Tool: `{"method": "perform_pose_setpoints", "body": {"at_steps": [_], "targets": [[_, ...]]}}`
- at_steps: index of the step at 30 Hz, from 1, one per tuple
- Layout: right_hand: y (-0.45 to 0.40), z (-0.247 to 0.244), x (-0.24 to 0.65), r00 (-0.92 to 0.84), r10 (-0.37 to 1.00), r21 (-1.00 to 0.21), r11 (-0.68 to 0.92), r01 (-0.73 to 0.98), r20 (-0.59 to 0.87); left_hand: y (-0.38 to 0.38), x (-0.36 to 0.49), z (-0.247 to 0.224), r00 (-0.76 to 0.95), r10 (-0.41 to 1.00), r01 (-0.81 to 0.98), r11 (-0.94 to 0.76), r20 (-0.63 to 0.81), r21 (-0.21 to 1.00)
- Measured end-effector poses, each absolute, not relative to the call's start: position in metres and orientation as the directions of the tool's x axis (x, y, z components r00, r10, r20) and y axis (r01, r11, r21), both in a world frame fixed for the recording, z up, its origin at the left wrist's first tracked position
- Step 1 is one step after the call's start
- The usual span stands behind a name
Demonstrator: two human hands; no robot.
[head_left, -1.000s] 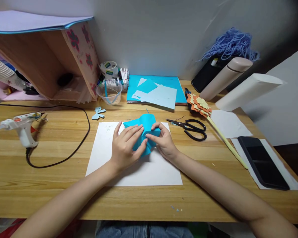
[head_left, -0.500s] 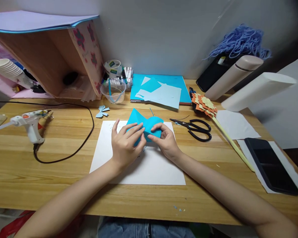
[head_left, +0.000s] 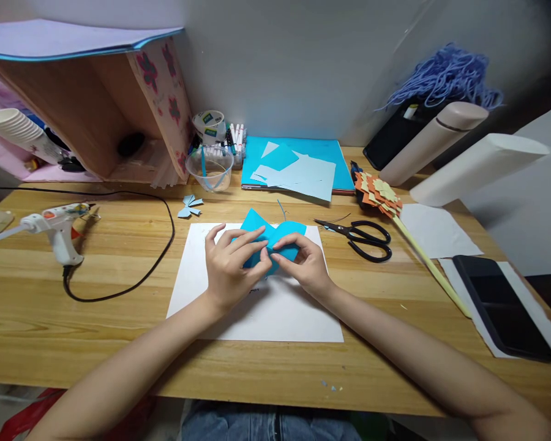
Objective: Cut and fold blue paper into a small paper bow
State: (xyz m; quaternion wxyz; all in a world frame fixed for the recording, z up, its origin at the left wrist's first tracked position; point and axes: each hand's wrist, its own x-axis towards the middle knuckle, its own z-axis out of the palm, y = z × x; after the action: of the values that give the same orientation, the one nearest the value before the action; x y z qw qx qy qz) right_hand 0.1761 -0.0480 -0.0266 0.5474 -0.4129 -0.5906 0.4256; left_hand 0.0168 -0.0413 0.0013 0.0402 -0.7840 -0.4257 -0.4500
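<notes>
A folded piece of bright blue paper (head_left: 289, 230) is held between both hands, just over a white sheet (head_left: 275, 321) on the wooden table. My left hand (head_left: 234, 260) grips its left part, fingers laid across the top and the thumb near the middle. On the other side my right hand (head_left: 305, 260) pinches the paper near its centre between thumb and fingers. The fingers hide part of the folds. Black-handled scissors (head_left: 360, 236) lie to the right of the white sheet, and a cut light-blue paper shape (head_left: 190, 206) lies beyond its left corner.
A glue gun (head_left: 57, 229) with a looping black cord rests at left. Behind stand an open box (head_left: 165, 110), a clear plastic tub (head_left: 210, 171) and a blue folder (head_left: 344, 165) under paper pieces. A paper flower (head_left: 379, 193), bottles and a phone (head_left: 500, 306) are at right.
The blue paper has come slightly nearer to me and tilted. My right hand's fingers have shifted left toward the paper's centre, close to my left thumb.
</notes>
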Motion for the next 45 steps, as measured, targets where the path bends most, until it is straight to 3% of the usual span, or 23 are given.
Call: {"method": "perform_pose_setpoints", "body": {"at_steps": [31, 36, 40, 45], "targets": [[-0.046, -0.026, 0.176, 0.021, 0.969, -0.968, 0.244, 0.062, 0.246, -0.041, 0.016, 0.006, 0.183, 0.742, 0.701, -0.558, 0.645, 0.444], [-0.038, -0.033, 0.183, 0.092, 0.979, -0.979, 0.190, -0.074, 0.183, -0.023, 0.002, 0.018, 0.325, 0.821, 0.567, -0.566, 0.469, 0.599], [-0.033, -0.037, 0.185, 0.033, 0.991, -0.967, 0.132, -0.218, 0.128, -0.006, -0.010, 0.019, 0.562, 0.744, 0.322, -0.599, 0.361, 0.733], [-0.035, -0.037, 0.182, -0.005, 0.989, -0.968, 0.143, -0.206, 0.147, -0.003, -0.013, 0.011, 0.590, 0.704, 0.342, -0.662, 0.396, 0.667]]}}
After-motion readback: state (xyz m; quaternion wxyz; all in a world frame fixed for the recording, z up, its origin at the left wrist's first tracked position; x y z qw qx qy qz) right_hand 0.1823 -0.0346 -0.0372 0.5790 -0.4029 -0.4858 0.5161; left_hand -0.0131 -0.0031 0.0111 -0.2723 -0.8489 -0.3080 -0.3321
